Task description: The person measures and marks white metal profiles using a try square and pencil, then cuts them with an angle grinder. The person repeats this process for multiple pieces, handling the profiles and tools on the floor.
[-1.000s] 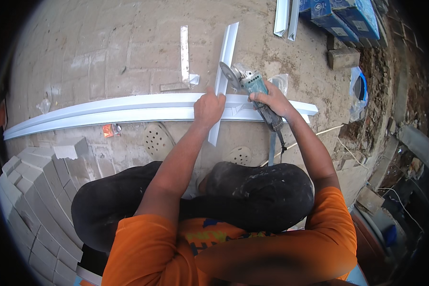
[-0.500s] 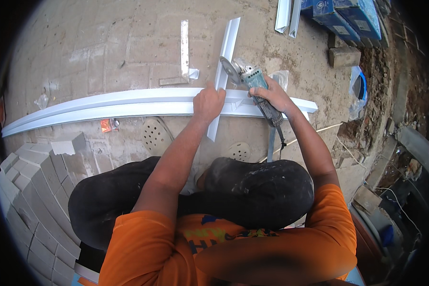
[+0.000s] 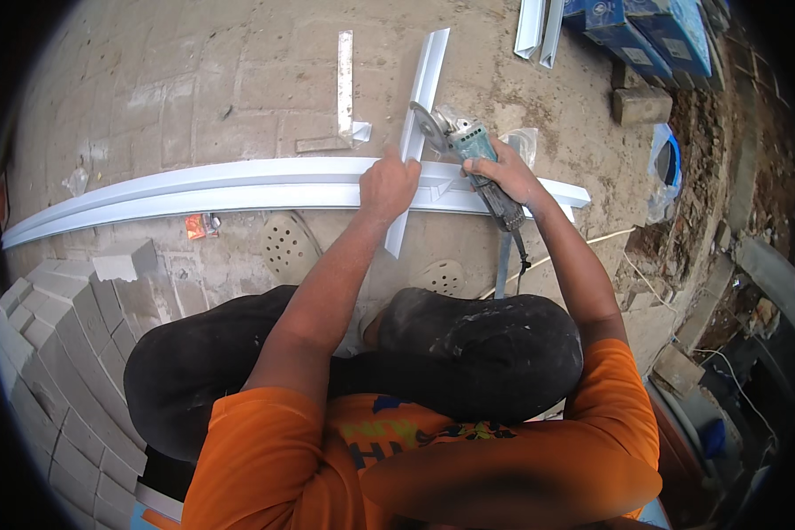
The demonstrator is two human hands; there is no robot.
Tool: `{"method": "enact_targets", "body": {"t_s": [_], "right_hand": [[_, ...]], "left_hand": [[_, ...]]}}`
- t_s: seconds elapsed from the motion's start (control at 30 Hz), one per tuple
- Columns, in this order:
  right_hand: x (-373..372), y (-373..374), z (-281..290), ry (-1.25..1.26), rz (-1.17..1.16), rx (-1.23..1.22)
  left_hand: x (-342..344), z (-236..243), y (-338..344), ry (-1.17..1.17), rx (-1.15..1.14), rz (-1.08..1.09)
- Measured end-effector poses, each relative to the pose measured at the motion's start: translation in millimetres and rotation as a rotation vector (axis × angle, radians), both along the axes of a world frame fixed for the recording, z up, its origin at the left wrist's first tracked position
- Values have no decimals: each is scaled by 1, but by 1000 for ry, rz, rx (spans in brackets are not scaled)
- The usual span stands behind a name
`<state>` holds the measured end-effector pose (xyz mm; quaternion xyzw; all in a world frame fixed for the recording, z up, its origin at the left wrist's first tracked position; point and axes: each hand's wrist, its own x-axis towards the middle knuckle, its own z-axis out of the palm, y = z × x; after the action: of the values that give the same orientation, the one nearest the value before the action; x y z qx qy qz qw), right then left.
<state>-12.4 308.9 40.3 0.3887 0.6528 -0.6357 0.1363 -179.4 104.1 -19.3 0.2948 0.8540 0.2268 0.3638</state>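
Note:
My left hand (image 3: 389, 185) is closed round a short white profile strip (image 3: 428, 75), which lies crosswise over long white profiles (image 3: 230, 185) on the ground. In my right hand (image 3: 508, 174) is a teal and black angle grinder (image 3: 474, 146), gripped by its body. The grinder's disc (image 3: 428, 126) stands at the right edge of the short strip, just beyond my left hand. Whether the disc touches the strip or is spinning, I cannot tell. A cord runs from the grinder's rear toward my knee.
Grey blocks (image 3: 71, 336) are stacked at the left. A metal square (image 3: 345, 88) lies beyond the long profiles. Blue boxes (image 3: 667, 40) and more white profiles (image 3: 530, 31) are at the far right. A clear plastic bag (image 3: 662, 177) and a pale cable (image 3: 609, 236) lie to the right.
The view has shifted very slightly. Both hands keep their grips, and the grinder's disc stays beside the short strip.

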Motion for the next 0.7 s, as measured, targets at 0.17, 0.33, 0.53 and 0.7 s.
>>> {"method": "enact_targets", "body": {"t_s": [0.17,0.33,0.53,0.7], "right_hand": [[0,1,-3,-28,18,36],[-2,2,-4,-29,27,29],[-1,3,-8,-57,44,68],[2,3,-11,-58,45,73]], "left_hand": [[0,0,0,-3,10,-5],[0,-1,-1,8,18,-2],[-1,-2,-1,-12,25,5],[0,0,0,-13,6,6]]}}
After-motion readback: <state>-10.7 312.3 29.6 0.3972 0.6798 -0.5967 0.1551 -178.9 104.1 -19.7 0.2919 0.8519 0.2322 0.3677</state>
